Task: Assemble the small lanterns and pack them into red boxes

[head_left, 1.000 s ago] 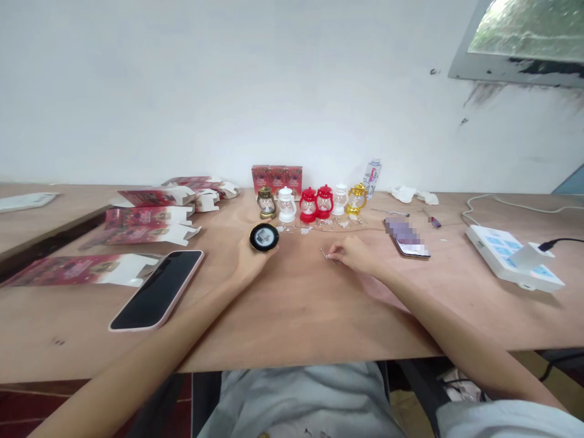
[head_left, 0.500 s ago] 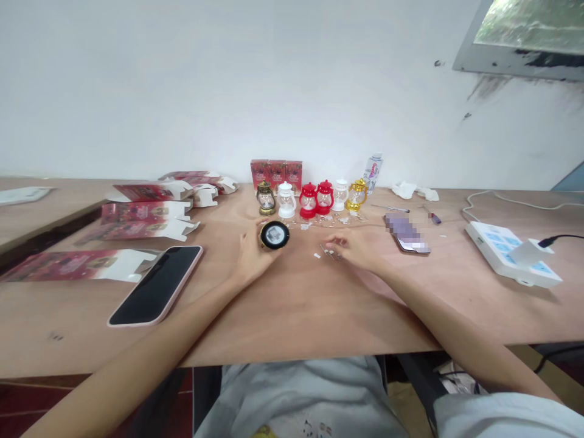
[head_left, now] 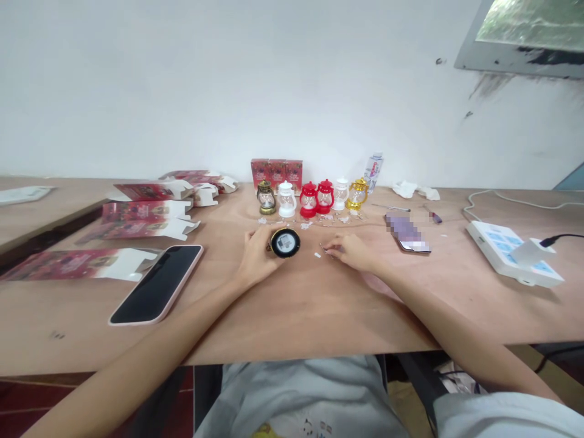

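Note:
My left hand (head_left: 259, 255) is wrapped round a small lantern (head_left: 285, 243). The round black base of that lantern, with a pale disc in its middle, faces me, and its body is mostly hidden. To the right, my right hand (head_left: 347, 251) pinches a small shiny metal piece (head_left: 325, 248) just above the tabletop; its exact kind is too small to tell. A white scrap (head_left: 317, 255) lies just left of those fingertips. Beyond both hands stands a row of upright mini lanterns: a bronze one (head_left: 266, 198), a gold one (head_left: 357, 194), and white (head_left: 286, 201) and red (head_left: 308, 201) ones.
Red boxes (head_left: 276, 174) stand behind the lanterns, beside a bottle (head_left: 374, 172). Flattened cartons (head_left: 137, 219) and a black-screened phone (head_left: 157, 285) lie left. Right are another phone (head_left: 406, 231), a screwdriver-like tool (head_left: 435, 216), crumpled tissue (head_left: 404, 190) and a white power strip (head_left: 511, 252).
My left hand has shifted the lantern slightly right and toward me. My right fingers have closed lower over the small metal pieces, and the shiny piece now shows at their tips.

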The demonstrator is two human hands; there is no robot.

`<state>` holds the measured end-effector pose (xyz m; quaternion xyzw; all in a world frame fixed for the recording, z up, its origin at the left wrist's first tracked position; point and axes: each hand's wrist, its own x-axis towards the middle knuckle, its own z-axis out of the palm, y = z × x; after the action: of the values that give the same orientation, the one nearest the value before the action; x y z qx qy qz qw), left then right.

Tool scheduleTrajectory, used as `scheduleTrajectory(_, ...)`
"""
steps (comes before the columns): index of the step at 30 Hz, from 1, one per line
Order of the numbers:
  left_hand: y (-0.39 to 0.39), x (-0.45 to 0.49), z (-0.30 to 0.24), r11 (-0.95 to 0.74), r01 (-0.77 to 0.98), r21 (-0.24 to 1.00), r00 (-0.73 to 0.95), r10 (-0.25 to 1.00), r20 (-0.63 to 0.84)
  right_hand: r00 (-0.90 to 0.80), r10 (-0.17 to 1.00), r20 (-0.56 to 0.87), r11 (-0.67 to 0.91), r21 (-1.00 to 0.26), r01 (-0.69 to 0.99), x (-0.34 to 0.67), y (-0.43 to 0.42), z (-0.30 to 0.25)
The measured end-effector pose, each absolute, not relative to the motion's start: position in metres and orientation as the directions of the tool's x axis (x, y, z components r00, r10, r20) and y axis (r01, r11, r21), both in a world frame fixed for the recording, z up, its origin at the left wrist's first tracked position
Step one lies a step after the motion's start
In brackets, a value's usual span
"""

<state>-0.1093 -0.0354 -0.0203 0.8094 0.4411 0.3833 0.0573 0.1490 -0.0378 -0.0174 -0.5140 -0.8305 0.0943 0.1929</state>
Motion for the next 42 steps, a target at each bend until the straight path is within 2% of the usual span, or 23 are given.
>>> scheduleTrajectory(4,-0.036,-0.108,-0.019,-0.605,0.666,0.436,0.32,0.76,0.566,-0.397,0.889,0.228,0.454,-0.329,0.828,0.148,-0.038,-0.016)
scheduleTrajectory(7,-0.037,-0.108,-0.019,-0.616,0.66,0.431,0.328,0.752,0.572,-0.366,0.896,0.25,0.437,-0.358,0.825,0.147,-0.04,-0.013)
scheduleTrajectory(10,-0.037,-0.108,-0.019,-0.636,0.653,0.411,0.351,0.736,0.58,-0.276,0.892,0.358,0.432,-0.495,0.754,0.142,-0.046,-0.013)
scheduleTrajectory(13,-0.038,-0.107,-0.019,-0.647,0.654,0.393,0.373,0.727,0.576,-0.157,0.868,0.47,0.471,-0.685,0.556,0.134,-0.053,-0.015)
scheduleTrajectory(16,-0.039,-0.105,-0.018,-0.658,0.645,0.388,0.401,0.725,0.56,-0.102,0.843,0.528,0.526,-0.771,0.36,0.124,-0.061,-0.015)
scheduleTrajectory(22,-0.042,-0.104,-0.016,-0.692,0.619,0.371,0.435,0.696,0.571,-0.089,0.805,0.587,0.584,-0.754,0.3,0.109,-0.075,-0.009)
scheduleTrajectory(26,-0.043,-0.103,-0.017,-0.687,0.629,0.362,0.437,0.699,0.566,-0.04,0.833,0.551,0.537,-0.791,0.293,0.105,-0.079,-0.01)
scheduleTrajectory(33,-0.041,-0.104,-0.018,-0.703,0.63,0.331,0.467,0.683,0.561,-0.047,0.858,0.511,0.512,-0.844,0.162,0.104,-0.079,-0.014)
scheduleTrajectory(38,-0.042,-0.103,-0.019,-0.709,0.647,0.28,0.484,0.665,0.569,-0.043,0.807,0.589,0.584,-0.786,0.204,0.104,-0.08,-0.016)
scheduleTrajectory(42,-0.043,-0.102,-0.019,-0.725,0.654,0.215,0.515,0.636,0.575,-0.141,0.711,0.689,0.692,-0.651,0.312,0.105,-0.083,-0.013)
